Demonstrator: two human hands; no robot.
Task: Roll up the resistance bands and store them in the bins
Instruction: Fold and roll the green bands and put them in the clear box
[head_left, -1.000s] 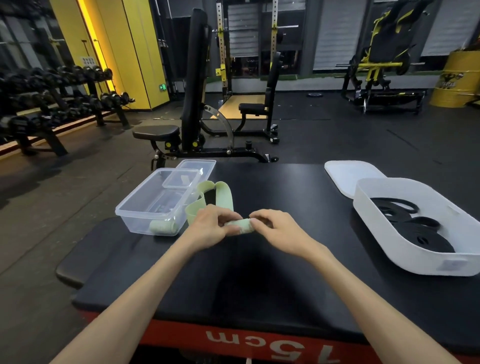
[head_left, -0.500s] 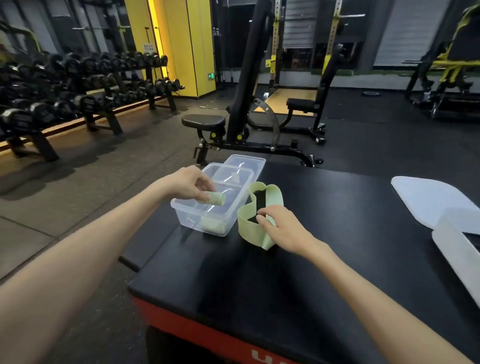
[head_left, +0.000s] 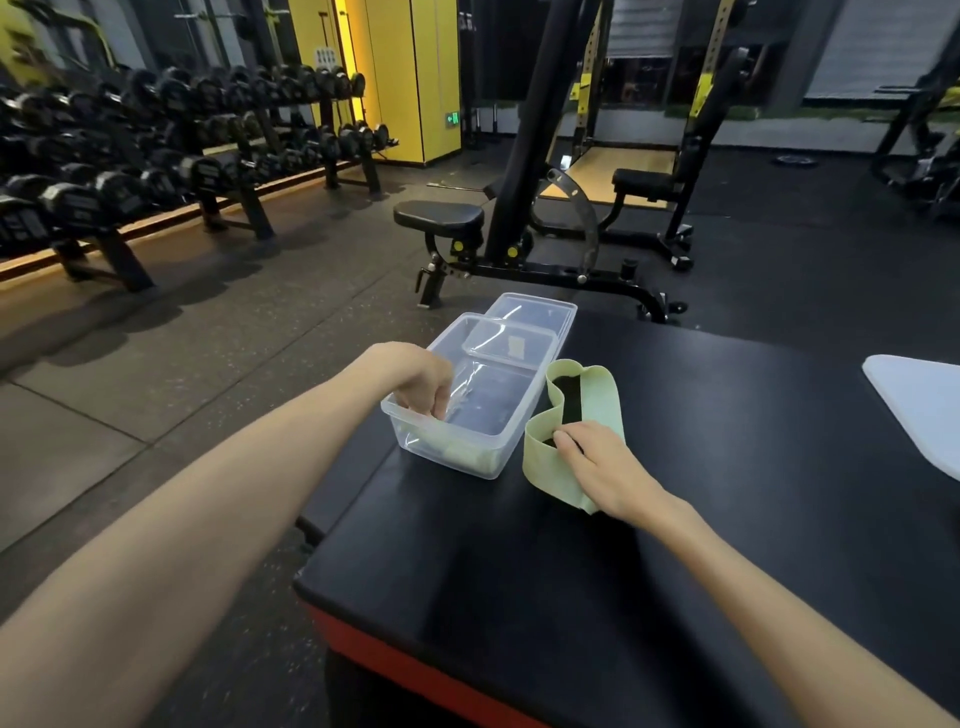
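Observation:
A clear plastic bin (head_left: 521, 429) stands at the left edge of the black table (head_left: 571, 582). My left hand (head_left: 415, 378) reaches down inside it, fingers pointing at the bottom with nothing visible between them. Pale green rolled bands (head_left: 470, 457) lie at the bin's near end, seen through the wall. Right of the bin an unrolled pale green resistance band (head_left: 592, 387) stands on its edge as a wavy loop. My right hand (head_left: 597, 470) pinches the loop's near end.
The bin's clear lid (head_left: 540, 310) lies behind it. A white lid (head_left: 919, 415) lies at the table's right edge. A black weight bench (head_left: 441, 215) stands on the floor beyond the table, and a dumbbell rack (head_left: 156, 171) lines the left side.
My hands parted after rolling a band. The left carried the roll over the bin and lowered into it. The right took hold of the unrolled loop. The view shifted left.

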